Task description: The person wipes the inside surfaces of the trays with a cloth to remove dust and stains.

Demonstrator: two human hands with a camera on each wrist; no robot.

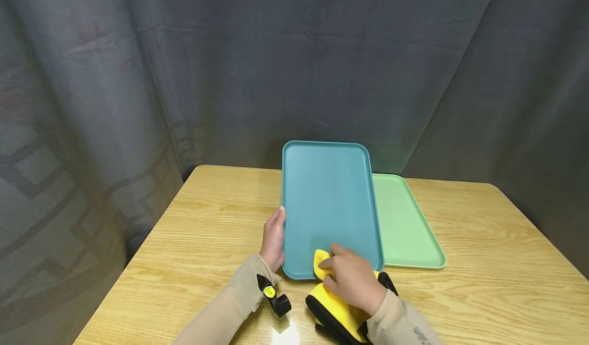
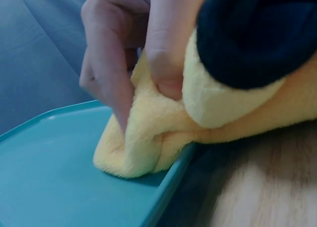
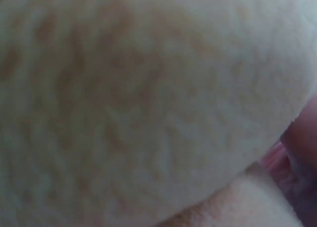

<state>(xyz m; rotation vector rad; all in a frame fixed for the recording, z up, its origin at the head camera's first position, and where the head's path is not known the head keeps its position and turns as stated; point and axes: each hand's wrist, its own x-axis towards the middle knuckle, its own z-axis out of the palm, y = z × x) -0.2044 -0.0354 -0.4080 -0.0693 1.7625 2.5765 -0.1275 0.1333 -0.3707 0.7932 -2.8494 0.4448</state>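
Note:
My left hand [image 1: 273, 240] grips the left rim of a blue-green rectangular tray [image 1: 327, 197], thumb along its side. The tray's far end is raised toward the curtain and overlaps the green tray in the head view. A yellow cloth with black edging [image 1: 338, 306] is bunched in my right hand [image 1: 353, 277], at the blue-green tray's near edge. In the left wrist view, the right-hand fingers [image 2: 111, 73] pinch a fold of the cloth [image 2: 143, 142] that lies on the tray's surface, over its rim. Blurred cloth [image 3: 138, 98] fills most of the right wrist view.
A light green tray [image 1: 409, 227] lies on the wooden table [image 1: 207, 222] at the right, partly hidden behind the blue-green one. Grey curtains [image 1: 230, 69] hang behind the table and at its sides. A black strap [image 1: 271, 291] is worn on the left wrist.

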